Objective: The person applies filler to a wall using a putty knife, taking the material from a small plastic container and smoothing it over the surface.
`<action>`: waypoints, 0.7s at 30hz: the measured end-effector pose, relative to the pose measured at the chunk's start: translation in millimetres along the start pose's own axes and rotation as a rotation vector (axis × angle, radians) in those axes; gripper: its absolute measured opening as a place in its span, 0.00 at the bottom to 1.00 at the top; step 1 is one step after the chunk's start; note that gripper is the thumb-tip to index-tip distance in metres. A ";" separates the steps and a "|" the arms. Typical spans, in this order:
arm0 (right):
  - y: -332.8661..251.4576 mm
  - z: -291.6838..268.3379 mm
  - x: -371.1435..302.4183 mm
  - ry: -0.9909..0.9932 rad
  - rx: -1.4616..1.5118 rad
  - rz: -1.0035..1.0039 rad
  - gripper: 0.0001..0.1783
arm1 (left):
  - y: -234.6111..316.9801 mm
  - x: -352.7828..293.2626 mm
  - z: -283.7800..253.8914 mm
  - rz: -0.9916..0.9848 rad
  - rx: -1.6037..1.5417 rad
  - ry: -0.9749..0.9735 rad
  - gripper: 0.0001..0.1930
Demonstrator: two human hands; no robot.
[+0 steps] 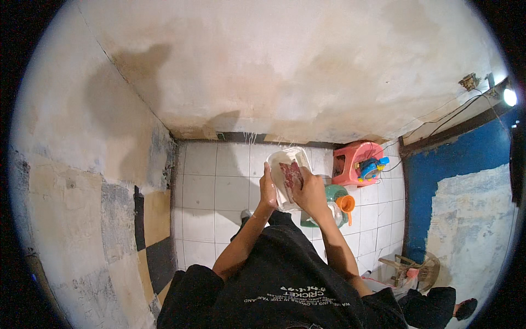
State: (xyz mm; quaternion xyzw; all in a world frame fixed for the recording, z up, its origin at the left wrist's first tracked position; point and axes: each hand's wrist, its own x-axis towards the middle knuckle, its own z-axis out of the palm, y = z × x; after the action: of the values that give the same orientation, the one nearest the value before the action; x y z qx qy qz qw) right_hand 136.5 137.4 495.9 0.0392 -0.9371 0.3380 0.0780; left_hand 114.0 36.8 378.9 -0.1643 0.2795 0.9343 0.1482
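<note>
In front of my body I hold a white, shallow rectangular tub (281,202) tilted over the floor. My left hand (267,189) grips its left side, thumb up along the rim. Pale, creamy wet stuff coats the inside. My right hand (310,193) reaches in over the right side, closed on a flat, red-and-white mottled piece (290,174) that looks like a cloth or sponge. Its fingers are partly hidden by the piece and the tub. Whitish smears show on my left palm.
Right of the tub stand a green container (335,192) and an orange dipper (345,204). A pink stool (341,164) farther back bears a blue-and-yellow device (372,169) with cables. White drips mark the far wall (250,137). Another person's foot (467,309) shows lower right, near a wooden chair (411,271).
</note>
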 end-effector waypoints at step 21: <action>-1.5 -1.3 -6.7 -0.009 0.005 0.007 0.08 | -2.6 -3.4 -12.3 -0.029 0.097 -0.080 0.33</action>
State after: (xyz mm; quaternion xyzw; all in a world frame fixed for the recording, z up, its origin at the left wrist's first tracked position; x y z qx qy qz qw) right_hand 143.5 137.1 496.7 0.0376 -0.9368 0.3403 0.0724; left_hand 120.8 31.2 369.3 -0.1233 0.3161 0.9232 0.1808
